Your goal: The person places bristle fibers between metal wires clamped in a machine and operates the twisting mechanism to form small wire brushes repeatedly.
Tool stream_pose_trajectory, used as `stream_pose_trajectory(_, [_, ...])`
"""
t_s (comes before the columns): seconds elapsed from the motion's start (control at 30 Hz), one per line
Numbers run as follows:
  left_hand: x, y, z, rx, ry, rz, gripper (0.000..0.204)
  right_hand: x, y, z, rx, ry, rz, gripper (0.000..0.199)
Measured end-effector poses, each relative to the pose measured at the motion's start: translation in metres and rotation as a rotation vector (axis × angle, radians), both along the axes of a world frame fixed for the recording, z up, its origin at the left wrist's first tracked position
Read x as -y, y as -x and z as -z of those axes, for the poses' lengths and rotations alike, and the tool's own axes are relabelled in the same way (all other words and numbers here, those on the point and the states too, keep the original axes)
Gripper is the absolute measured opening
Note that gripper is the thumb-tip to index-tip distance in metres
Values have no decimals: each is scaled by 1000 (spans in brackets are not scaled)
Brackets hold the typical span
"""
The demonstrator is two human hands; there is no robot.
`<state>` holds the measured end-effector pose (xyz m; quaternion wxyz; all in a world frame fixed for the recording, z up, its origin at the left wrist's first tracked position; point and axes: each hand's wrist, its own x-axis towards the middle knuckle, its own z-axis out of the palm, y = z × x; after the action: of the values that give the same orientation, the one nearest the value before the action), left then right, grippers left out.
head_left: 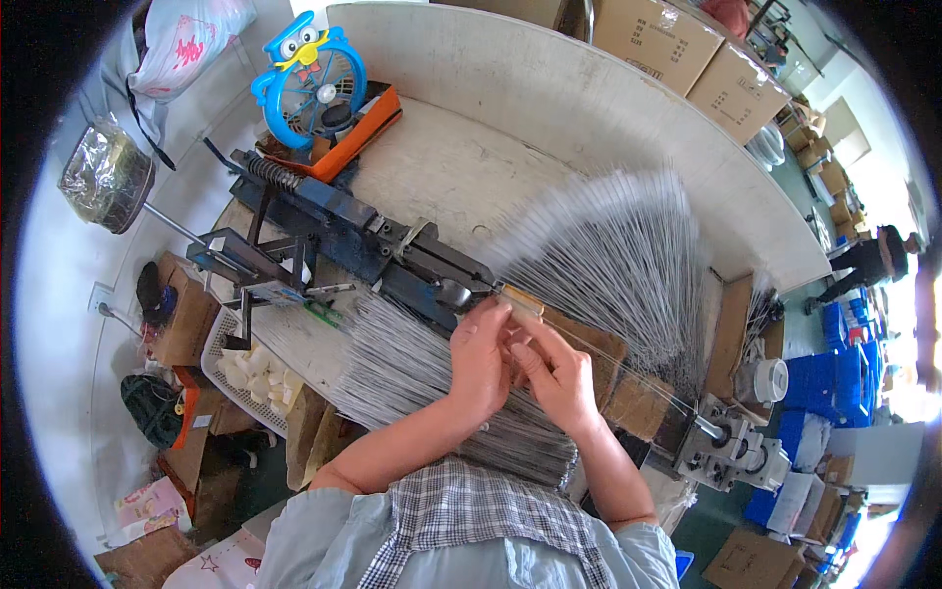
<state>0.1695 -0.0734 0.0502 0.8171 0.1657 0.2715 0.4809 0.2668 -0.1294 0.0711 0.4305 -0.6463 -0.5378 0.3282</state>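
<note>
My left hand (pixel 479 361) is closed just below the front end of a dark metal bench machine (pixel 392 250). What its curled fingers hold is hidden. Beside it my right hand (pixel 561 381) has thumb and fingers drawn together, near a small yellowish strip (pixel 522 297) at the machine's tip; anything in its grip is too small to make out. A long thin rod (pixel 628 371) runs from there toward a metal spindle unit (pixel 731 437) on the right. Thin grey wires lie in a large fanned pile (pixel 618 260) beyond my hands, and another wire bundle (pixel 397 363) lies to their left.
A blue cartoon-shaped fan (pixel 319 93) stands by an orange tray (pixel 358 135) at the back left. A white basket of pale pieces (pixel 250 378) sits left. Brown blocks (pixel 638 404) lie right of my hands. A curved pale partition (pixel 589 83) borders the bench. Someone (pixel 873 260) stands far right.
</note>
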Motion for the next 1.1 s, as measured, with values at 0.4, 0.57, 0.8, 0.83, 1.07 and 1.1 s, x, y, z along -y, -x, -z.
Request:
stream_pose_trajectory(0.4, [-6,-2,7,4,-47,-1,30,-2,-14,-21,466,-245,121,38])
stream_pose_trajectory(0.57, [-4,6,-6,26,28,-4,50,4,-22,-20,870,-317,112,22])
stream_pose_trajectory(0.8, [-2,6,-9,-1,23,72,58,12,-25,-22,772,-333,139,18])
stream_pose_trajectory(0.83, [-1,6,-7,-33,4,89,58,15,-28,-23,733,-354,123,20])
stream_pose_trajectory(1.07, [13,34,0,-292,-130,262,59,68,-48,-29,471,-175,131,14])
stream_pose_trajectory(1.1, [12,42,1,-327,-140,246,49,77,-53,-24,450,-92,110,14])
